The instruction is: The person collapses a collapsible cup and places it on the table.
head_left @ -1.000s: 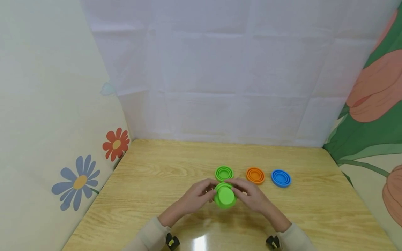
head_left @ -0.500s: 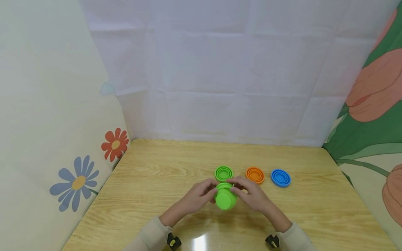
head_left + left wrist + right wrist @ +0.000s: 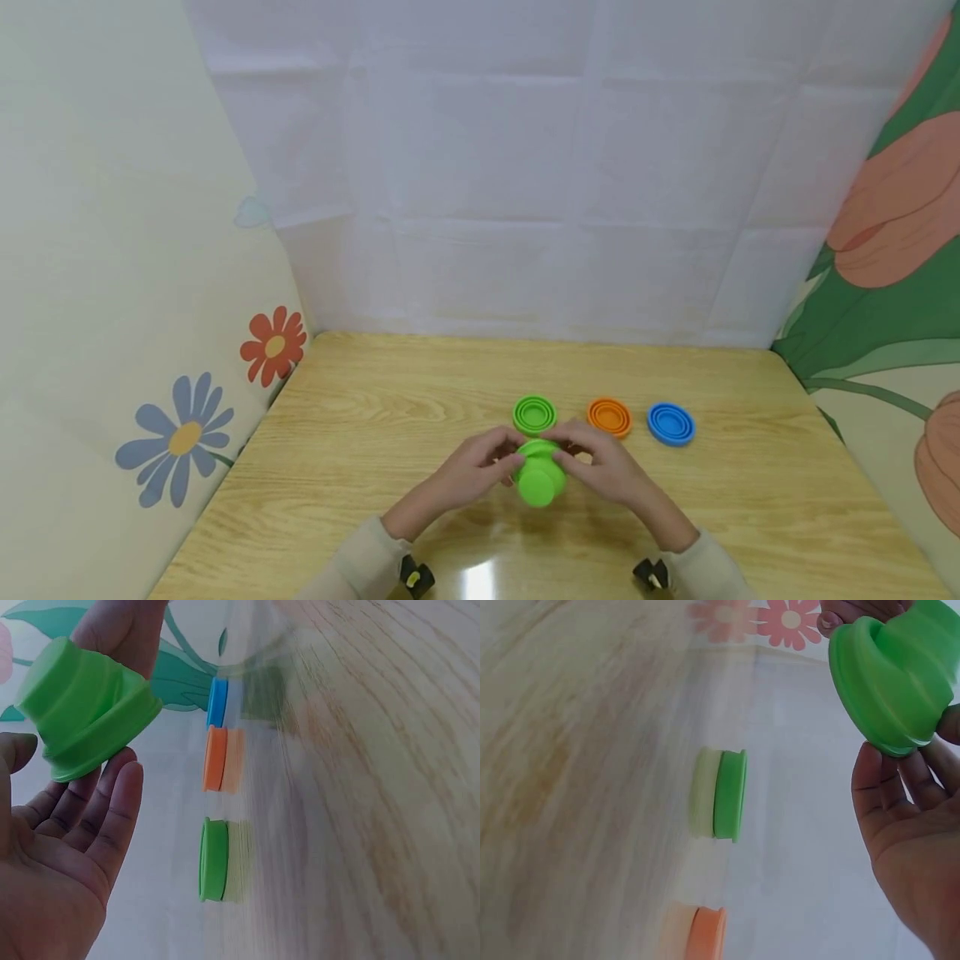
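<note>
In the head view a green collapsible cup [image 3: 538, 482] is held above the table, its closed base tilted towards me. My left hand [image 3: 476, 468] grips its rim from the left, and my right hand [image 3: 603, 467] grips it from the right. Both wrist views show the wall of this green cup [image 3: 86, 709] partly unfolded, with a fold bulging near the rim on one side. Just beyond my hands lies a second green collapsible cup [image 3: 535, 415], folded flat. To its right are a flat orange cup [image 3: 609, 417] and a flat blue cup [image 3: 671, 424].
The wooden table [image 3: 360, 400] carries the flat cups in a row. A white cloth [image 3: 487, 167] hangs behind its back edge. Flower-printed panels [image 3: 187, 437] stand along the left and right sides.
The held green cup's base has tipped downward, towards me, and its wall shows more. Both hands stay almost in place on the rim. The flat cups have not moved.
</note>
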Tool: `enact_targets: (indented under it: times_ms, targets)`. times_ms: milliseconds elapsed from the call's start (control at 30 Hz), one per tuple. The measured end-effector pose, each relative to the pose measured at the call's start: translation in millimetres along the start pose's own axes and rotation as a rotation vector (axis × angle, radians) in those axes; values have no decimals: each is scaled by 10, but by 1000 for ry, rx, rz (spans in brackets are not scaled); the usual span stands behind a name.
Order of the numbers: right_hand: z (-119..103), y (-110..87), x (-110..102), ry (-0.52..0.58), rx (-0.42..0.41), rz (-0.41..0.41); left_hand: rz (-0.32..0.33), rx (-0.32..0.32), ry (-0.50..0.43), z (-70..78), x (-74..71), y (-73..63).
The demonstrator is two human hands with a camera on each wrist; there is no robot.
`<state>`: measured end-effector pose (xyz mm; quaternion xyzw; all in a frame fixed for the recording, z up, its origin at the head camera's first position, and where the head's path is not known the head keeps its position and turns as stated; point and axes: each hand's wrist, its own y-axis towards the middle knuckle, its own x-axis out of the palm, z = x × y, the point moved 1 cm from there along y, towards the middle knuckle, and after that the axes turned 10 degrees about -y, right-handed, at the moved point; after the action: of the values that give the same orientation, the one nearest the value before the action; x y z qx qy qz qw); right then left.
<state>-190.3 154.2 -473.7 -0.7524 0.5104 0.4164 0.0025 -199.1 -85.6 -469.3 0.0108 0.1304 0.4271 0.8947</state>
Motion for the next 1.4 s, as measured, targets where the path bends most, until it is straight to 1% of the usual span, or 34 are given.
enact_targets:
  times_ms: [133, 233, 367, 467, 533, 667, 833, 933, 1033, 1100, 1167, 1200, 1300, 1400]
  targets:
    - [2, 12, 8, -15, -24, -5, -26, -17, 17, -3, 19, 26]
    - [3, 5, 9, -1, -8, -15, -29, -20, 28, -8, 29, 31]
    - [10, -28, -15, 80, 86, -50, 11, -5, 23, 0, 27, 23]
    - [12, -46, -31, 162, 131, -88, 34, -9, -2, 7, 17, 17]
    - [16, -52, -33, 194, 127, -107, 30, -21, -28, 9, 15, 17]
    - [21, -45, -29, 201, 97, -118, 11, -59, -55, 6, 20, 31]
    - [19, -17, -18, 173, 93, -121, -12, -108, -18, 33, 29, 58]
    - [18, -6, -7, 160, 105, -132, -14, -112, 12, 44, 34, 71]
    - [9, -6, -9, 179, 140, -137, 5, -95, 10, 46, 40, 78]
    - [8, -16, -19, 211, 177, -138, 29, -79, -4, 47, 43, 79]
    - [9, -32, -34, 260, 195, -141, 57, -66, -20, 56, 44, 77]
    - [12, -40, -43, 289, 196, -143, 72, -63, -23, 59, 43, 76]
    - [17, -54, -60, 348, 148, -149, 101, -69, -41, 71, 42, 73]
    - [22, -55, -61, 339, 134, -139, 87, -76, -54, 82, 50, 76]
